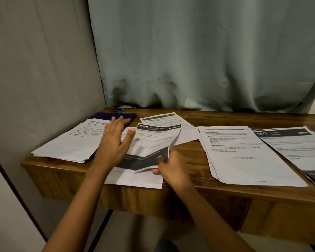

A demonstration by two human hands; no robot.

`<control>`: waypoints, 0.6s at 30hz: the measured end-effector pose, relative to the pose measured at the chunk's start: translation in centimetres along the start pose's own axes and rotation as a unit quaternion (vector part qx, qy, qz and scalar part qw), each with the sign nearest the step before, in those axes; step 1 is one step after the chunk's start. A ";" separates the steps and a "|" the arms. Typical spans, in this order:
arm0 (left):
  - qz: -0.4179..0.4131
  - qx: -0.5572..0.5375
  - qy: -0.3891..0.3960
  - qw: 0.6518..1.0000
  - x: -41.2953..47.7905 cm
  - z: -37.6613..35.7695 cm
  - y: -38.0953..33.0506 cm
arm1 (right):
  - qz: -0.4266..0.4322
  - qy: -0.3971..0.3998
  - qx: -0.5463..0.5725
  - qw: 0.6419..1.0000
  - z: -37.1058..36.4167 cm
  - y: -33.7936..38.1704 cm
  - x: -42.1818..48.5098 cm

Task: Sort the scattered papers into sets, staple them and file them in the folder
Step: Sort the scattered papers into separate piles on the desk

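Where the right hand [171, 168] has its grip clamped on the lower right edge, the sheet headed "3638" [153, 140] buckles upward at the front middle of the wooden worktop [191, 153], over other loose sheets. The left hand [115, 142], wearing a ring, has its grip apart, fingers spread above the sheet's left side. Also entered: a sheet titled "Mirror Cleaning" [164, 119] behind; a left pile [71, 144] with a purple folder [116, 116] and a blue stapler [118, 110] behind it; a middle-right pile [244, 155], print blurred; a far-right pile [295, 142] headed "1573".
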State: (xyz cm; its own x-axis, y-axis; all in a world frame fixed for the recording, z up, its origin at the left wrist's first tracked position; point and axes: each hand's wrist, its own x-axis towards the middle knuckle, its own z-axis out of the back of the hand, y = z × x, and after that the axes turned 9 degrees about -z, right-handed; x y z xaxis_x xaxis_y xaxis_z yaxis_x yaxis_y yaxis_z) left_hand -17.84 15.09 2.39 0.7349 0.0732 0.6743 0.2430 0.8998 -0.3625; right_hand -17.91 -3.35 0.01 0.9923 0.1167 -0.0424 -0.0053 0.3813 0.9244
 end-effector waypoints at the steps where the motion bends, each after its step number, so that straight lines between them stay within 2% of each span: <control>1: -0.014 0.026 0.054 0.998 0.0 -0.5 0.1 | -0.002 0.004 -0.026 1.000 0.0 0.0 0.0; 4: -0.038 0.049 0.155 0.986 0.0 -2.0 0.2 | -0.013 0.031 -0.068 0.997 0.5 0.3 0.3; 11: -0.031 0.009 0.267 0.963 0.7 -4.2 -0.6 | -0.057 0.130 -0.080 0.987 2.3 1.1 1.0; 13: -0.013 0.019 0.307 0.952 0.9 -4.7 -0.4 | -0.047 0.143 -0.110 0.982 2.6 1.3 0.9; 15: 0.008 0.041 0.347 0.937 0.9 -5.2 0.1 | -0.017 0.117 -0.165 0.979 3.4 1.9 1.6; 18: 0.025 0.068 0.371 0.926 0.4 -5.7 0.9 | 0.021 -0.007 -0.261 0.965 4.9 2.5 5.0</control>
State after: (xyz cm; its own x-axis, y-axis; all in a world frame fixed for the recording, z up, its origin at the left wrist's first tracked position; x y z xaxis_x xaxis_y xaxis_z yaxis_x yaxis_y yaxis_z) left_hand -13.70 13.48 -1.36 0.9881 -0.1534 0.0138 0.1516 0.9530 -0.2623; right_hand -12.31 -6.32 3.99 0.9915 0.1298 -0.0007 -0.1026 0.7871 0.6083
